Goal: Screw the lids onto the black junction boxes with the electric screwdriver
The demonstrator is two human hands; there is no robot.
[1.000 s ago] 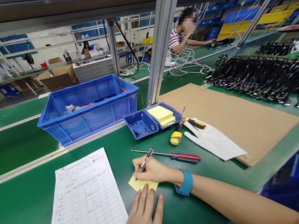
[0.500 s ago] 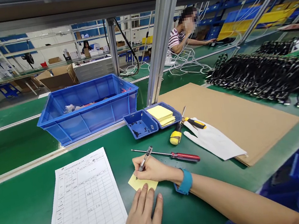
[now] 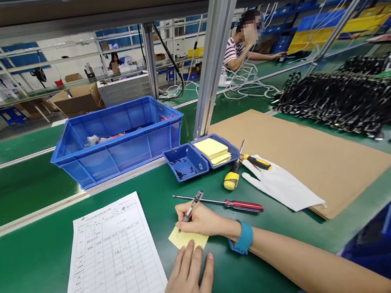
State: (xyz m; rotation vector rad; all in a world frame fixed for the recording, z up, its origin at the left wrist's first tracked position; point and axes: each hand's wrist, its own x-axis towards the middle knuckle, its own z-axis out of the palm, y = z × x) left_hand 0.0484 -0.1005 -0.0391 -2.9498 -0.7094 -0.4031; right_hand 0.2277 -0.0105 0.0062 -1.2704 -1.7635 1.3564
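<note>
My right hand (image 3: 203, 219) grips a pen (image 3: 192, 207), its tip down on a yellow sticky note (image 3: 185, 240) on the green bench. Flat and with fingers stretched out, my left hand (image 3: 188, 282) rests its fingertips on the note's near edge. A printed form (image 3: 114, 271) with a table and some handwriting lies to the left. Just beyond my right hand is a red-handled screwdriver (image 3: 243, 205). Farther back, a yellow-and-black screwdriver (image 3: 232, 177) lies by a yellow-and-black handled tool (image 3: 258, 162) and a white glove (image 3: 286, 187).
One small blue bin (image 3: 204, 166) holds small black parts; its neighbour holds yellow notes (image 3: 212, 149). Behind stands a large blue crate (image 3: 123, 152). A metal post (image 3: 216, 55) rises near cardboard sheets (image 3: 313, 148) and a heap of black cables (image 3: 353, 98). A co-worker (image 3: 239, 47) sits beyond.
The whole view has shifted slightly, so things sit a little farther right. The pen tip stays on the note, and my left hand stays in place on its edge.
</note>
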